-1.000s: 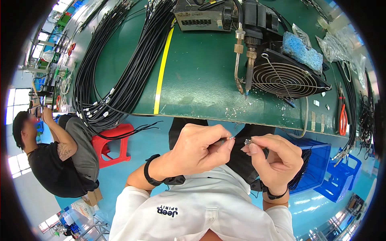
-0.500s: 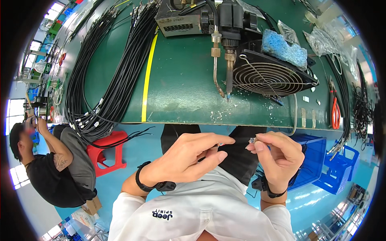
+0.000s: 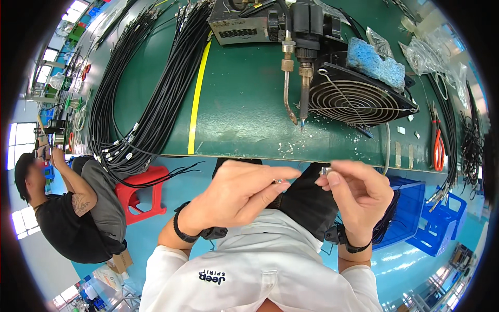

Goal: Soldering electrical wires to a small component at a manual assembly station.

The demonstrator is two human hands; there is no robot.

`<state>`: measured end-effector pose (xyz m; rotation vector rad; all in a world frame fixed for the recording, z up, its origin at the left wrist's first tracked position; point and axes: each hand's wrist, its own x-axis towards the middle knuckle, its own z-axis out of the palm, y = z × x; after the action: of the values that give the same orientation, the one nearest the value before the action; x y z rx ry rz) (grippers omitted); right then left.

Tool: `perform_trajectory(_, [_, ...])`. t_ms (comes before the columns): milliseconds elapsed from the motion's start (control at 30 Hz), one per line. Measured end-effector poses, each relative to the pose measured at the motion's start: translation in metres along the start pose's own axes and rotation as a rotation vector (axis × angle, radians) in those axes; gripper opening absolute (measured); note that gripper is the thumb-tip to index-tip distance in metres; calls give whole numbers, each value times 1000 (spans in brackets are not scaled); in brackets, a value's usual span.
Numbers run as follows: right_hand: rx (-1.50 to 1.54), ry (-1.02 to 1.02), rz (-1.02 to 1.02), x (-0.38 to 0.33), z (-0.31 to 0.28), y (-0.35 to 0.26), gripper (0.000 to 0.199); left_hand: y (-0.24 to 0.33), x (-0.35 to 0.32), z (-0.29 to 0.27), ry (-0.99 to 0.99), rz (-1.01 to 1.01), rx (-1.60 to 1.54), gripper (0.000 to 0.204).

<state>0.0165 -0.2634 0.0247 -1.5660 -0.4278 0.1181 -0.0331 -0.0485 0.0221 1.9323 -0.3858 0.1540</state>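
Note:
Over my lap, just short of the table edge, both hands face each other. My left hand (image 3: 236, 192) is closed, its index finger stretched to the right and the thumb up against a tiny shiny piece (image 3: 279, 181); its kind is too small to tell. Opposite it, my right hand (image 3: 361, 195) pinches a small silvery metal connector (image 3: 325, 170) between thumb and index finger. A gap separates the connector from the left fingertips. Beyond them, above the green table (image 3: 244, 109), a soldering iron (image 3: 304, 99) points down beside a bent metal tube (image 3: 287, 96).
A black fan with a wire guard (image 3: 358, 104) carries a blue sponge (image 3: 375, 63). Black cables (image 3: 130, 130) lie at left, beyond a yellow line (image 3: 200, 93). Red-handled pliers (image 3: 438, 145) lie at right. Blue crates, a red stool (image 3: 140, 195) and a seated person (image 3: 67, 218) are nearby.
My left thumb has risen toward the index finger, closing on the tiny piece. My right hand, still pinching the connector, has shifted slightly upward. The whole view has moved a little.

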Motion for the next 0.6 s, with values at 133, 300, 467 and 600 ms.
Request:
perform_trajectory(133, [46,54,-55,14,14,9,19,-15,9,-6,130,135,28,20])
perform_trajectory(300, [110,80,-58,24,28,14,18,-29,12,-3,135,212,22,26])
perform_trajectory(467, [62,56,-116,29,33,19,15,-30,15,-2,114,270,57,32])
perform_trajectory(600, [98,76,-138,31,37,23,15,-31,15,-1,115,249,75,35])
